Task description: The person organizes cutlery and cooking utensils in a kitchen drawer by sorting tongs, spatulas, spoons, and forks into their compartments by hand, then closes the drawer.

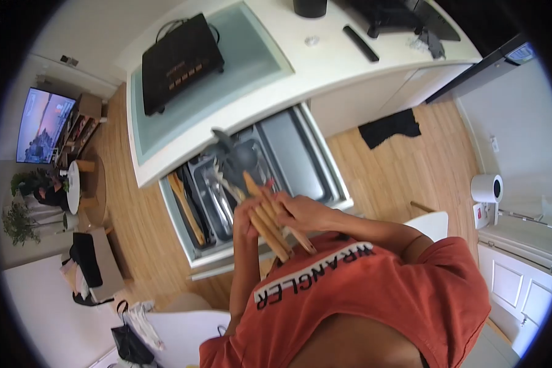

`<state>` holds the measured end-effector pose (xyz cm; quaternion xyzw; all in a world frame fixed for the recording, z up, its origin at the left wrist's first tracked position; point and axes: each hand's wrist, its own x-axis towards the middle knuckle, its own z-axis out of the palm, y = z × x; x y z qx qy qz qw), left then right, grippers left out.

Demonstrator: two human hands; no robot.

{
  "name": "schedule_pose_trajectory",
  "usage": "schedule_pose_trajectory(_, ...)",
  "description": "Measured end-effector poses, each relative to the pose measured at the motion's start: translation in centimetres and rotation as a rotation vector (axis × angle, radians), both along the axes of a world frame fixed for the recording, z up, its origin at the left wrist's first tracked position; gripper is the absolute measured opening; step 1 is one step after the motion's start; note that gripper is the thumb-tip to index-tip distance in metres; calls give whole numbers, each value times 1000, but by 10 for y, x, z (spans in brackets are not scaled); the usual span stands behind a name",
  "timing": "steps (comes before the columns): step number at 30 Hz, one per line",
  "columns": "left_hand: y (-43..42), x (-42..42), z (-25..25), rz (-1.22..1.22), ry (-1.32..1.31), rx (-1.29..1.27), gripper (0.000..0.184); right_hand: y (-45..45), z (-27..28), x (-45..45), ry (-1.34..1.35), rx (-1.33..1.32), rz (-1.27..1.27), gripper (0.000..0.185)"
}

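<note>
A bundle of kitchen utensils (270, 230) with wooden handles is held close to my chest. Their dark grey heads, among them a rounded ladle-like one (245, 156), point away from me over the open drawer (343, 202). My left hand (246, 219) is wrapped round the handles from the left. From the right, my right hand (300, 213) closes on the same handles, its fingertips partly hidden. Below them, the drawer holds a grey cutlery tray (224, 230) with metal cutlery. A wooden utensil (187, 208) lies in the drawer's left side.
Above the drawer, the white counter (257, 98) carries a black induction cooker (183, 61) and a dark bar-shaped object (360, 43). A black mat (389, 127) lies on the wooden floor to the right. Behind at left is a television (45, 126).
</note>
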<state>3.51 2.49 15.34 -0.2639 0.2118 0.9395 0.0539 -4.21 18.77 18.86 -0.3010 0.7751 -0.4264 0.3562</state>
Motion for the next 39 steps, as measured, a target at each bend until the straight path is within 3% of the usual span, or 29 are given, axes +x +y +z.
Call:
schedule_pose_trajectory(2,0,1,13,-9,48,57,31,4,27,-43,-233,-26,343,27)
schedule_pose_trajectory(3,0,3,19,-10,53,115,31,2,12,-73,-216,-125,291,20)
schedule_pose_trajectory(4,1,3,21,-9,74,117,31,-2,4,-111,-95,-260,164,20)
schedule_pose_trajectory(5,3,3,22,36,79,83,27,-8,10,-150,60,-170,-72,18)
schedule_pose_trajectory(6,4,6,22,83,77,50,23,-15,-15,-199,313,-373,-348,14)
schedule_pose_trajectory(7,3,9,20,86,71,-2,25,-19,-9,-244,666,-250,-529,19)
schedule_pose_trajectory(8,1,10,21,98,73,3,25,-20,-22,-289,1059,-274,-582,30)
schedule_pose_trajectory(9,0,12,23,114,93,-30,26,-20,-18,-320,978,-110,-558,39)
schedule_pose_trajectory(11,3,19,37,194,1,-45,26,-19,-38,-362,1179,89,-435,44)
schedule_pose_trajectory(12,4,22,41,216,-35,-35,26,-17,-51,-374,1213,81,-347,37)
schedule_pose_trajectory(14,-1,28,43,227,29,-73,26,-23,-49,-368,906,147,-497,25)
schedule_pose_trajectory(15,-3,33,41,244,9,-67,26,-24,-45,-357,891,151,-475,25)
schedule_pose_trajectory(17,-8,39,36,279,47,-143,28,-21,-35,-326,802,-248,-403,15)
schedule_pose_trajectory(19,-10,47,34,326,28,-120,28,-20,-27,-265,500,-247,-205,9)
schedule_pose_trajectory(21,-13,56,32,357,10,-146,28,-22,-48,-202,290,-175,161,10)
schedule_pose_trajectory(22,-15,58,32,367,-2,-142,28,-30,-69,-175,204,-94,213,8)
schedule_pose_trajectory(23,-15,61,35,372,-9,-159,28,-37,-78,-159,462,64,277,7)
schedule_pose_trajectory(24,-15,62,37,376,-17,-173,28,-44,-94,-155,450,72,288,7)
schedule_pose_trajectory(26,-12,64,41,401,-28,-159,27,-59,-135,-165,1131,74,61,10)
schedule_pose_trajectory(32,-13,77,41,373,-4,-198,28,-66,-171,-172,1006,156,28,13)
schedule_pose_trajectory(35,-15,82,37,360,32,-150,27,-27,-155,-123,917,116,290,12)
schedule_pose_trajectory(39,-20,87,37,343,59,-149,27,22,-143,-58,717,193,400,7)
